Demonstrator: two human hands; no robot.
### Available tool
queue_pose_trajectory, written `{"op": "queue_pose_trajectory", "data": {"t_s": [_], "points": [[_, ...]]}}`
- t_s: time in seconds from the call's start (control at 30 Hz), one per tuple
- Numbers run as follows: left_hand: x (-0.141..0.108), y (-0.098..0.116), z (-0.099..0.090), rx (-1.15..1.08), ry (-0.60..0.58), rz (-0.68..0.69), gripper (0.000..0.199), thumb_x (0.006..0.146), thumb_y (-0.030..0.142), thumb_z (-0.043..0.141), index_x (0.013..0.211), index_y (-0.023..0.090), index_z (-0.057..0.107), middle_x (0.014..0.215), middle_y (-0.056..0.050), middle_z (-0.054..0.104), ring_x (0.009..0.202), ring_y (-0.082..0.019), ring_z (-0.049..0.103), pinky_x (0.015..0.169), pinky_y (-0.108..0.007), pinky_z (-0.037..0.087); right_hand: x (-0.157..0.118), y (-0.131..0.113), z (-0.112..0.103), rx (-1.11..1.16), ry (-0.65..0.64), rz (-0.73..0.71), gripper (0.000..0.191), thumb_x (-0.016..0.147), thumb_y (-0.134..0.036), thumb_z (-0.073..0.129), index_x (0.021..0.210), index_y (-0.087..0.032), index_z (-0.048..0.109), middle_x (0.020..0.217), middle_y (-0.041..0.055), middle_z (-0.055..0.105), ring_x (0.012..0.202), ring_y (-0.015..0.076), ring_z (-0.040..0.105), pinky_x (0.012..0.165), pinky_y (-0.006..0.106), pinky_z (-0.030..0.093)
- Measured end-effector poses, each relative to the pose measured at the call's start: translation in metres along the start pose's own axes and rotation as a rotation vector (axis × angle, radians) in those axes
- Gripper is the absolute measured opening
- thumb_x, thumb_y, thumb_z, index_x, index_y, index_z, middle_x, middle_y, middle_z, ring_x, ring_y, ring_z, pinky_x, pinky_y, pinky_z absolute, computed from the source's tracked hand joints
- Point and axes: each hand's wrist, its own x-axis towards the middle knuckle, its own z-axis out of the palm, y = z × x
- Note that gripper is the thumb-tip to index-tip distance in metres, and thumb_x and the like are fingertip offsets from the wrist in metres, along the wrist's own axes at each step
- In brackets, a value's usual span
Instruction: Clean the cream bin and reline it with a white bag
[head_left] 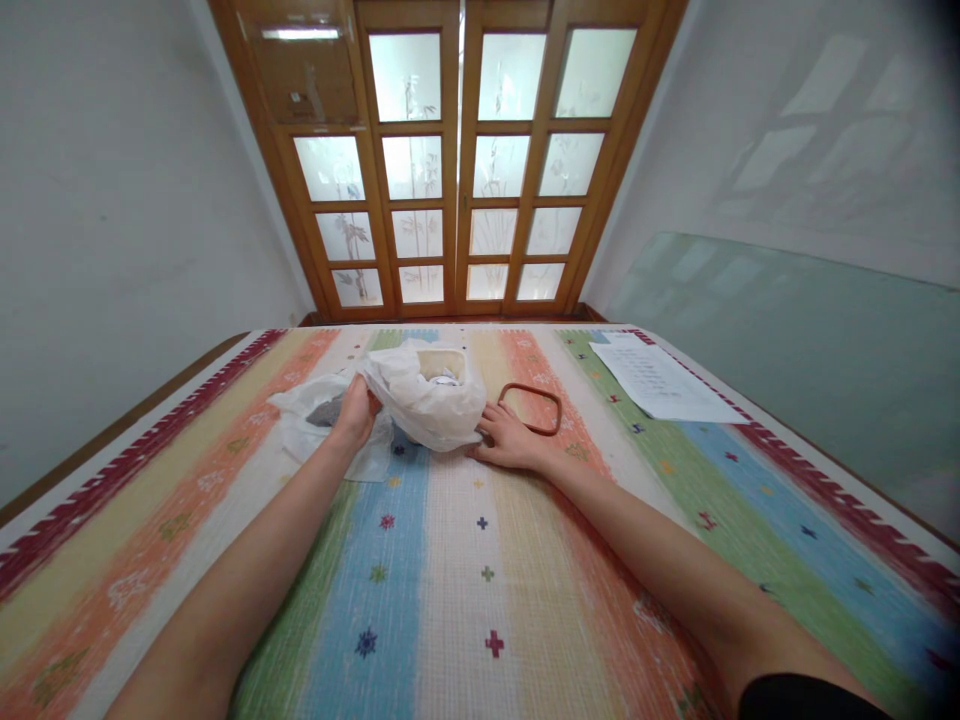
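Note:
A crumpled white plastic bag (439, 418) wraps a cream-coloured container (450, 362), whose rim and something whitish inside show through the bag's mouth. My left hand (357, 412) is closed on the bag's left edge, bunching the plastic. At the lower right side of the bag, my right hand (507, 438) grips it low, close to the cloth; its fingertips are partly hidden by the plastic. Beneath and beside my left hand lies a second white plastic bag (296, 408) with a dark grey thing (325, 411) in it, too covered to name.
A brown rounded rectangular ring (559, 410) lies just right of my right hand. Printed paper sheets (664, 380) rest at the far right of the striped tablecloth (450, 600). Wooden glass-paned doors (454, 160) stand beyond the table, with walls on both sides.

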Motion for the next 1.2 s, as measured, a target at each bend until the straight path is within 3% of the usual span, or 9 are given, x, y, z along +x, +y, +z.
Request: {"op": "queue_pose_trajectory", "data": {"t_s": [0.13, 0.3, 0.43, 0.5, 0.67, 0.73, 0.97, 1.1, 1.2], "points": [[-0.001, -0.010, 0.002, 0.002, -0.060, -0.012, 0.037, 0.081, 0.041, 0.070, 0.110, 0.018, 0.069, 0.113, -0.007, 0.077, 0.106, -0.021, 0.071, 0.089, -0.031, 0.058, 0.004, 0.000, -0.001, -0.055, 0.074, 0.073, 0.024, 0.091, -0.022, 0.063, 0.111, -0.021, 0.076, 0.121, 0.0126, 0.070, 0.118, 0.0299, 0.061, 0.106, 0.047, 0.045], [0.007, -0.012, 0.009, -0.012, -0.072, 0.036, 0.032, 0.079, 0.034, 0.069, 0.106, 0.018, 0.070, 0.106, -0.007, 0.078, 0.103, -0.023, 0.071, 0.091, -0.035, 0.059, 0.013, 0.006, -0.009, -0.013, 0.267, 0.309, 0.021, 0.092, -0.018, 0.052, 0.094, -0.020, 0.073, 0.106, 0.0122, 0.071, 0.087, 0.0223, 0.065, 0.077, 0.032, 0.051], [0.018, -0.001, 0.016, -0.051, -0.025, 0.125, 0.033, 0.079, 0.034, 0.070, 0.107, 0.017, 0.069, 0.107, -0.007, 0.077, 0.102, -0.022, 0.071, 0.093, -0.036, 0.058, 0.024, 0.018, -0.021, 0.366, 0.383, 0.461, 0.021, 0.089, -0.021, 0.048, 0.090, -0.022, 0.069, 0.074, 0.0053, 0.070, 0.067, 0.0199, 0.064, 0.064, 0.029, 0.051], [0.022, 0.008, 0.019, -0.052, 0.020, 0.177, 0.033, 0.078, 0.034, 0.070, 0.107, 0.018, 0.068, 0.108, -0.007, 0.076, 0.101, -0.021, 0.071, 0.093, -0.034, 0.057, 0.034, 0.021, -0.029, 0.627, 0.419, 0.492, 0.024, 0.087, -0.022, 0.046, 0.095, -0.022, 0.068, 0.069, 0.0014, 0.068, 0.060, 0.0181, 0.062, 0.061, 0.028, 0.052], [0.019, 0.040, 0.034, 0.062, 0.044, 0.289, 0.025, 0.081, 0.035, 0.069, 0.102, 0.021, 0.068, 0.102, -0.003, 0.075, 0.096, -0.021, 0.071, 0.084, -0.030, 0.056, 0.061, 0.007, -0.055, 0.960, 0.721, 0.309, 0.026, 0.086, -0.033, 0.056, 0.106, -0.025, 0.071, 0.095, -0.0001, 0.074, 0.086, 0.0175, 0.069, 0.081, 0.033, 0.059], [0.013, 0.053, 0.043, 0.126, 0.014, 0.348, 0.021, 0.082, 0.034, 0.069, 0.098, 0.021, 0.070, 0.100, -0.002, 0.075, 0.095, -0.021, 0.070, 0.083, -0.029, 0.055, 0.069, -0.004, -0.063, 0.989, 0.754, 0.266, 0.025, 0.089, -0.040, 0.060, 0.103, -0.024, 0.071, 0.100, 0.0007, 0.074, 0.093, 0.0191, 0.069, 0.087, 0.035, 0.059], [0.003, 0.073, 0.080, 0.383, -0.234, 0.410, 0.021, 0.082, 0.022, 0.063, 0.100, 0.019, 0.074, 0.103, -0.005, 0.073, 0.099, -0.025, 0.067, 0.087, -0.035, 0.055, 0.089, -0.033, -0.072, 0.927, 0.551, 0.059, 0.042, 0.094, -0.055, 0.064, 0.122, -0.024, 0.066, 0.127, 0.0068, 0.070, 0.117, 0.0258, 0.066, 0.102, 0.042, 0.054], [0.004, 0.074, 0.097, 0.585, -0.381, 0.643, 0.037, 0.078, 0.011, 0.056, 0.110, 0.021, 0.072, 0.121, -0.008, 0.069, 0.119, -0.028, 0.063, 0.104, -0.044, 0.052, 0.096, -0.037, -0.072, 0.800, 0.455, -0.053, 0.066, 0.089, -0.059, 0.071, 0.144, -0.025, 0.055, 0.150, 0.0085, 0.059, 0.141, 0.0301, 0.054, 0.119, 0.049, 0.042], [-0.001, 0.077, 0.107, 0.674, -0.390, 0.817, 0.052, 0.079, 0.006, 0.052, 0.127, 0.023, 0.065, 0.138, -0.010, 0.062, 0.135, -0.027, 0.055, 0.115, -0.047, 0.046, 0.098, -0.037, -0.074, 0.730, 0.447, -0.024, 0.071, 0.089, -0.055, 0.072, 0.151, -0.026, 0.051, 0.155, 0.0067, 0.056, 0.145, 0.0296, 0.050, 0.125, 0.049, 0.036]]}}
